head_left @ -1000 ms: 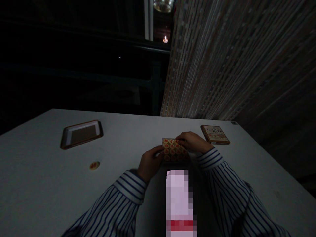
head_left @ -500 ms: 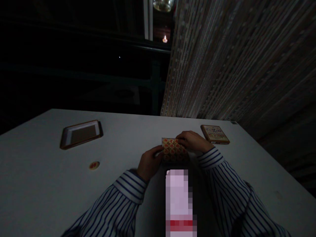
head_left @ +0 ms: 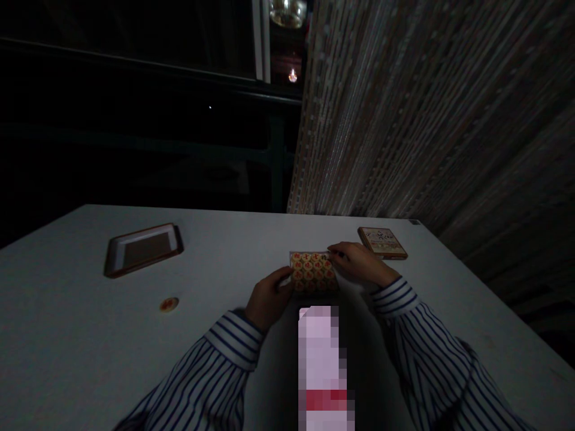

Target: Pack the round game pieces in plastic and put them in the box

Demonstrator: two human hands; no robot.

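A clear tray [head_left: 291, 256] packed with rows of round Chinese chess pieces [head_left: 311, 274] with red characters lies in front of me on the white table [head_left: 215, 251]. My left hand [head_left: 270, 297] grips the tray's left side between thumb and fingers. My right hand [head_left: 362, 263] is at the far right corner of the tray, thumb and fingers pinched together; dimness hides what, if anything, is between them. One loose chess piece [head_left: 169, 304] lies flat on the table to the left.
At the far left lies a shallow open box part [head_left: 144, 246] with a brown rim. A closed printed box [head_left: 383, 242] rests beyond my right hand. Close to me is a lit, blurred-out screen [head_left: 320, 359]. A string curtain [head_left: 377, 108] hangs behind the table.
My right hand has shifted slightly right, from over the far right pieces to the tray's corner, uncovering more of the top row. My left hand stays at the tray's left side.
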